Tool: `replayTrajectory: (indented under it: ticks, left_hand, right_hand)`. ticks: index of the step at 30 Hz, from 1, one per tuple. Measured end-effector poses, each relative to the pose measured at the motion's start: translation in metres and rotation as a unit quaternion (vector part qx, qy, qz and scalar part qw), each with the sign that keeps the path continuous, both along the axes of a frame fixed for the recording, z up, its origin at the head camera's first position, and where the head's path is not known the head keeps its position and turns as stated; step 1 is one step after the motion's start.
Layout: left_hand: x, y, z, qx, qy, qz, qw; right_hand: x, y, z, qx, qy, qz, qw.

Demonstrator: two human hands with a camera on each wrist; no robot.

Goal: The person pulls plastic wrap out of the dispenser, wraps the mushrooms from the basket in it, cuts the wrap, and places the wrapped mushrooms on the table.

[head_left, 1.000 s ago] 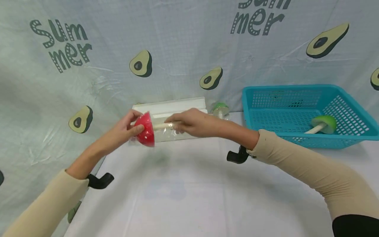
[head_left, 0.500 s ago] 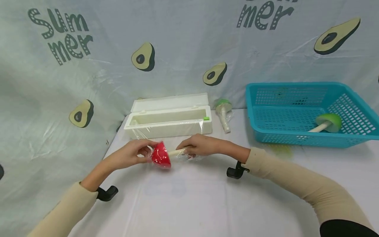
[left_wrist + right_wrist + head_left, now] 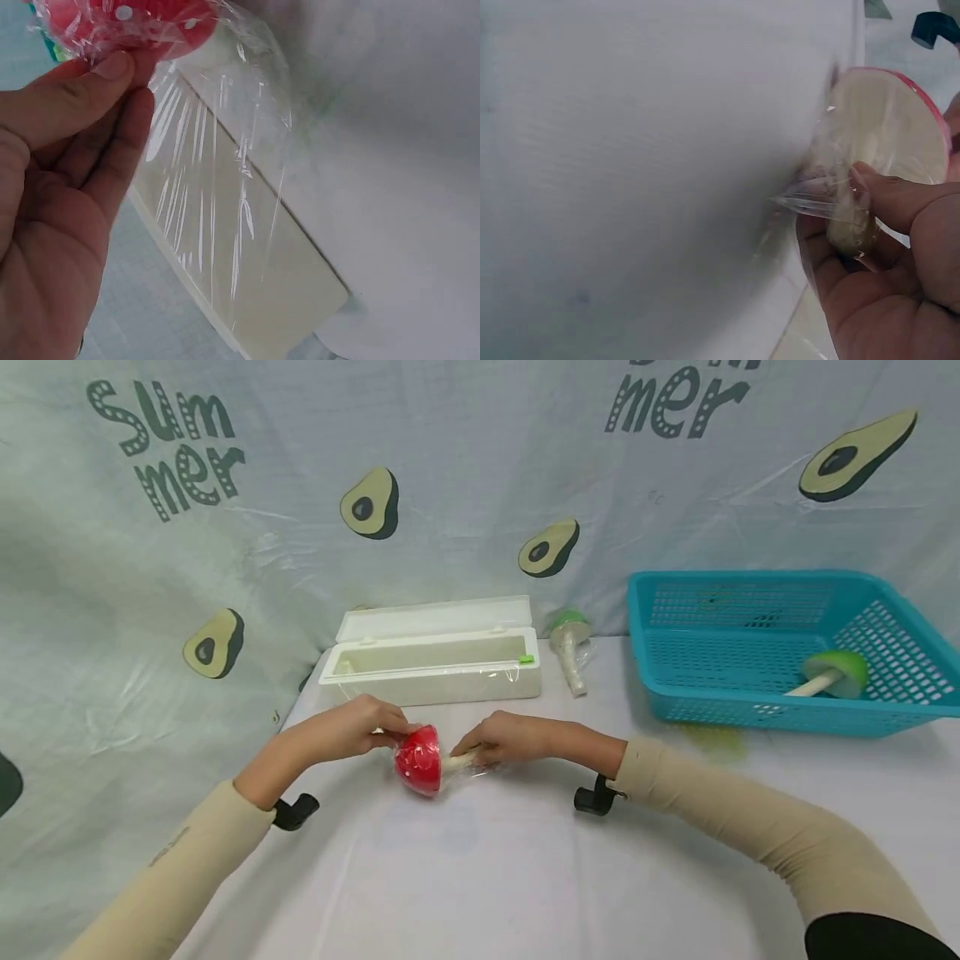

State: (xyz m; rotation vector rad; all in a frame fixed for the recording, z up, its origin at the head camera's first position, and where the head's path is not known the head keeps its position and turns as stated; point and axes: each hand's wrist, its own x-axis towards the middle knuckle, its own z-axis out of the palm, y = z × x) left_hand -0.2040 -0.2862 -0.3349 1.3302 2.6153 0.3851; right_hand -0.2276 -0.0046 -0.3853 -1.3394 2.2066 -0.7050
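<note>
A toy mushroom with a red, white-spotted cap (image 3: 418,761) lies level just in front of the white box, wrapped in clear plastic wrap (image 3: 225,142). My left hand (image 3: 358,727) pinches the plastic wrap against the top of the cap; in the left wrist view, pleats fan out from the fingertips. From the other side my right hand (image 3: 512,738) grips the mushroom's pale stem (image 3: 851,232) near its end, thumb on one side and fingers curled under. The right wrist view shows the cap's cream underside (image 3: 889,124) and loose film gathered around the stem.
Behind the hands stands a long white box (image 3: 427,687) with its lid raised and a small green tab (image 3: 526,659). To its right lies a wrapped green mushroom (image 3: 572,647). A blue basket (image 3: 720,704) holds another green mushroom (image 3: 843,672). A patterned curtain hangs behind.
Both hands brought the mushroom down and toward me, away from the box, which came into view. The left hand shifted from holding the cap to pinching film at its top.
</note>
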Motion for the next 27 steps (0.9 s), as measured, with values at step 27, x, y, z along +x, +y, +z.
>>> replayTrajectory:
  ticks: [27]
  left_hand:
    - [0.038,0.025,-0.039,0.093,0.063,0.14,0.9838]
  right_hand:
    - [0.023,0.035,0.007,-0.047,0.324,0.025,0.945]
